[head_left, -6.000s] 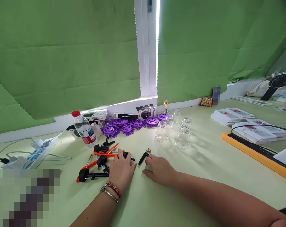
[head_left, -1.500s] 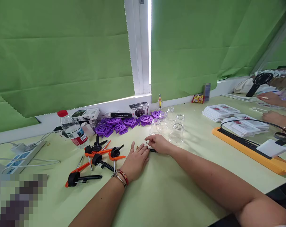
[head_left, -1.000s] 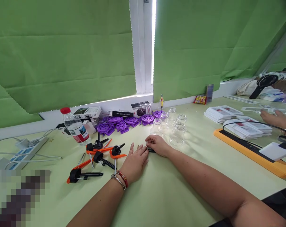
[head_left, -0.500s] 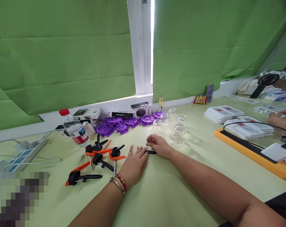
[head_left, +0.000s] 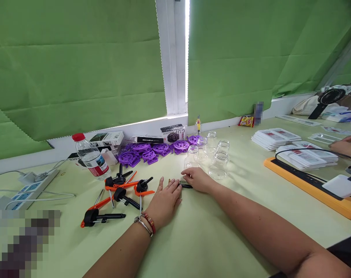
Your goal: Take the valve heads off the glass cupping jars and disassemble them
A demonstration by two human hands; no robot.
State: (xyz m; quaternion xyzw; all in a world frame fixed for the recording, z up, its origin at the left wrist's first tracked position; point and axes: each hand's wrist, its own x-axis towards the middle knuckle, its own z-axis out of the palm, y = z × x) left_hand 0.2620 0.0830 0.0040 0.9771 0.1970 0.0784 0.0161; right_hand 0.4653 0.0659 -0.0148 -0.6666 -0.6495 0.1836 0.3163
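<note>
Basically, both hands sat flat-ish on the table [head_left: 210,239]. Left hand [head_left: 164,200] lay palm down, fingers spread, holding nothing. Right hand [head_left: 199,180] had its fingertips pinched loosely at a small spring [head_left: 183,181] and a short black part [head_left: 187,186]; couldn't tell whether either was actually lifted or just pressed to the surface. Both parts sat between the two hands, touching the right fingertips.

Risks, as I judged them:
- Spring was tiny and could have flicked away if the pinch slipped.
- Clear glass jars [head_left: 218,165] stood just behind the right hand; a backward knuckle move could have knocked one over.
- Orange-and-black clamps [head_left: 120,191] lay near the left hand, levers sticking out, easy to snag.

Room: open tabletop toward the person, between the forearms and the near edge. Far side was crowded with purple reels [head_left: 152,150] and a water bottle [head_left: 91,157]. Another person's hand [head_left: 346,144] was well apart on the right, past the orange tray [head_left: 309,185].
</note>
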